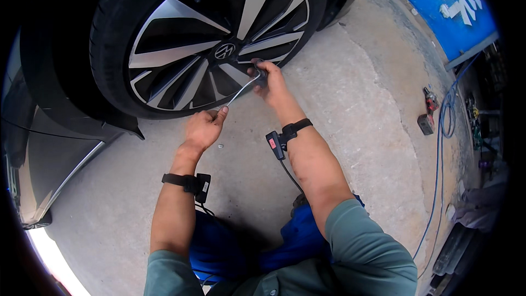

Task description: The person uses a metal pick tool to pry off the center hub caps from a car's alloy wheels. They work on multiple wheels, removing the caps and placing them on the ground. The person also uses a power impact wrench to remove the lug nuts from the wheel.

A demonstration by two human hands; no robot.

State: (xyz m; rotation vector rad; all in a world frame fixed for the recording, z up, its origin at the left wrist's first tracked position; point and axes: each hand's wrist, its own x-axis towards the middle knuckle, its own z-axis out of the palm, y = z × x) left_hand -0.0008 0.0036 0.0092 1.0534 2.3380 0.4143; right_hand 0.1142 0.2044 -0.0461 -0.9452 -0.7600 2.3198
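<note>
Silvery metal rod (239,94), thin and straight for most of its length, is pinched by the fingers of the left hand (203,130); those of the right hand (272,85) curl around its far end and a dark piece (262,80). Close ahead stands a spoked wheel (224,51) with a black rubber tyre (105,60). Rough concrete floor (356,126) carries a red-and-black power tool (427,115) and coiled blue hose (449,111), near a blue signboard (435,24).

Two bare hands (204,129) (273,85), two black forearm straps (176,180) (302,125) and two small black rectangular boxes (203,187) (276,146) appear alongside one slim silver metal rod (241,93), one small dark handheld object (262,80), one silver-and-black spoked car wheel (181,53), one tiny pale piece (221,146), one red-and-black cordless power tool (426,124) and one blue rectangular board (433,16).
</note>
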